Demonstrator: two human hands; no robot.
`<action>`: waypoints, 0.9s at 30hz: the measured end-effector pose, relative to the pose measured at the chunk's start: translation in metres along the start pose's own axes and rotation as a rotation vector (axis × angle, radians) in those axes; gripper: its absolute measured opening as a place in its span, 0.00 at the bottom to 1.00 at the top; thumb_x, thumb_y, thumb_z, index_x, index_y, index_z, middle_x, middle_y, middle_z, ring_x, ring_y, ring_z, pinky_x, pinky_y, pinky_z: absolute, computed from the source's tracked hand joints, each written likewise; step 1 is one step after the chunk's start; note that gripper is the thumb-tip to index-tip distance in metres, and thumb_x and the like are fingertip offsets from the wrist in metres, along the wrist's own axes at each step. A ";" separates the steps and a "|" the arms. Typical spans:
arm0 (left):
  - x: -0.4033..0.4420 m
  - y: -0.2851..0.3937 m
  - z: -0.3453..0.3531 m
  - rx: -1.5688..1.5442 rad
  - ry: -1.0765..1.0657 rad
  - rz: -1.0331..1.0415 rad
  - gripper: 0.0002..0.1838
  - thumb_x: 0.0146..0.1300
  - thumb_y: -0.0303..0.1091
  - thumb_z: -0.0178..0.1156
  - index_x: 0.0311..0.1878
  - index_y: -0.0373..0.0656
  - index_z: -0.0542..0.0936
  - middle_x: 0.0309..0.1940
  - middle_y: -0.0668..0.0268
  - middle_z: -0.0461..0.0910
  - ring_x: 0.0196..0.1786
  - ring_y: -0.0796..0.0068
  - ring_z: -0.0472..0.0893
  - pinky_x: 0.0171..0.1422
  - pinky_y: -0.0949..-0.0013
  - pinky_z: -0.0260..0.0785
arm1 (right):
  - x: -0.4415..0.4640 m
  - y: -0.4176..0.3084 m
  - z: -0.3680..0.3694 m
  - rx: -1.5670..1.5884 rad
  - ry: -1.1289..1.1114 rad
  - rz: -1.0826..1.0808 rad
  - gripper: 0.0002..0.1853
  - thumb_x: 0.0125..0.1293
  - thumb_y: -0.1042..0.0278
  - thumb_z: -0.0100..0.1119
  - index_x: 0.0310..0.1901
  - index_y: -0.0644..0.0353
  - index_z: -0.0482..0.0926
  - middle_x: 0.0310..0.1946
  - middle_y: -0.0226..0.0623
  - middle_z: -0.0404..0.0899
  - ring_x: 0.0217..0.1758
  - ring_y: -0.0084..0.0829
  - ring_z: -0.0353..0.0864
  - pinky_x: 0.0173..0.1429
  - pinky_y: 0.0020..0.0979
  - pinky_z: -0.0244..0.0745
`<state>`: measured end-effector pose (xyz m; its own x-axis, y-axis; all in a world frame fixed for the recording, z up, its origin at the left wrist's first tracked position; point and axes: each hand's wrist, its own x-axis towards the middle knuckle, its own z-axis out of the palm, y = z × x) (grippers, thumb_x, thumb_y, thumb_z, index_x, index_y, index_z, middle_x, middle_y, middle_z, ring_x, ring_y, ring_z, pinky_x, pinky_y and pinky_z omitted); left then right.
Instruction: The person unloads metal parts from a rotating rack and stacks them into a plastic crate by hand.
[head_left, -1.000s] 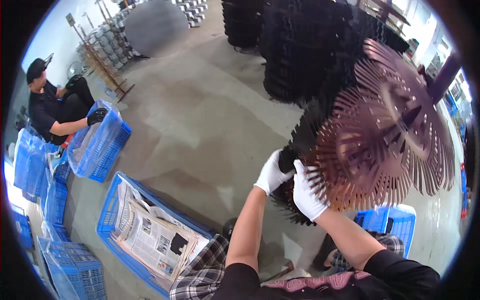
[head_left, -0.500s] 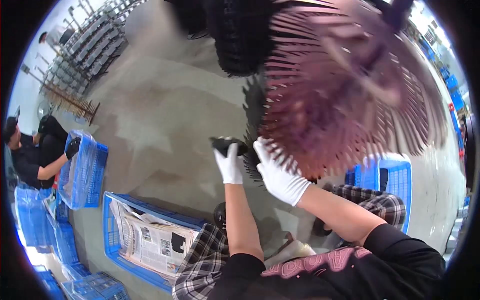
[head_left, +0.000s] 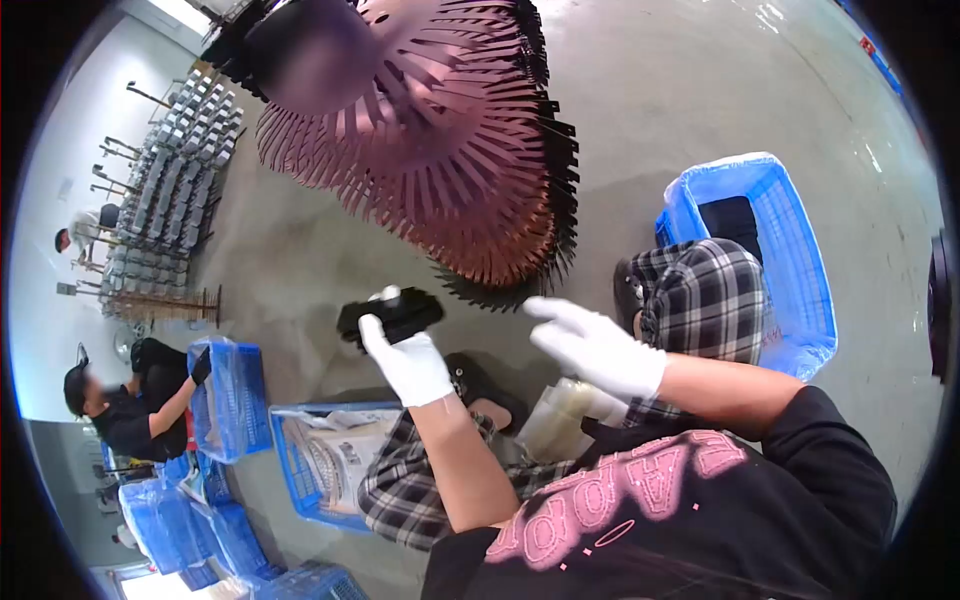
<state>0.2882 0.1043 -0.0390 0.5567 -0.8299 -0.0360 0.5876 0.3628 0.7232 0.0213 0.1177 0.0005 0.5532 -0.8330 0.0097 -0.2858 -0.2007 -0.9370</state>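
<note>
My left hand (head_left: 410,365), in a white glove, grips a stack of black pieces (head_left: 392,316) in front of my knees. To its right, my right hand (head_left: 595,345), also white-gloved, has its fingers stretched out and holds nothing. Above both hands stands a large round rack (head_left: 450,150) of thin, fanned reddish-brown strips, with black toothed pieces (head_left: 560,190) along its right and lower edge. Neither hand touches the rack. A translucent pale object (head_left: 560,420) lies between my legs.
A blue lined crate (head_left: 800,255) with black pieces (head_left: 731,222) inside stands at my right knee. Another blue crate (head_left: 300,480) holding newspapers is at my left. A co-worker (head_left: 130,410) sits at the far left beside a lined crate (head_left: 240,400). Grey parts hang on racks (head_left: 165,200) behind.
The view has turned, so the rack now appears further left and higher. My left hand has drawn away from the rack with the black pieces, and my right hand has come off it.
</note>
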 end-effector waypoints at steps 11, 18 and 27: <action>-0.149 -0.032 0.120 0.258 -0.609 -0.277 0.30 0.66 0.34 0.55 0.71 0.37 0.66 0.66 0.51 0.74 0.65 0.60 0.74 0.75 0.60 0.61 | -0.042 -0.015 -0.037 1.571 0.135 0.508 0.17 0.78 0.55 0.49 0.54 0.59 0.78 0.52 0.38 0.79 0.55 0.29 0.76 0.62 0.30 0.70; -0.145 -0.041 0.144 0.311 -0.882 -0.208 0.48 0.60 0.48 0.67 0.79 0.43 0.56 0.76 0.47 0.60 0.76 0.53 0.63 0.81 0.54 0.53 | -0.063 -0.028 -0.056 0.717 0.413 0.034 0.14 0.77 0.62 0.44 0.53 0.61 0.75 0.51 0.39 0.76 0.52 0.33 0.74 0.61 0.30 0.68; -0.137 -0.042 0.173 0.138 -0.895 -0.037 0.56 0.56 0.63 0.70 0.82 0.59 0.50 0.78 0.45 0.55 0.77 0.43 0.61 0.81 0.45 0.51 | -0.062 -0.023 -0.061 0.320 0.385 -0.061 0.17 0.79 0.66 0.36 0.52 0.64 0.77 0.50 0.41 0.77 0.50 0.34 0.74 0.64 0.34 0.67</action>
<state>0.0856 0.1294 0.0550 -0.1598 -0.8802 0.4468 0.4884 0.3229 0.8107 -0.0542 0.1428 0.0422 0.2151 -0.9666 0.1391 0.0254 -0.1368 -0.9903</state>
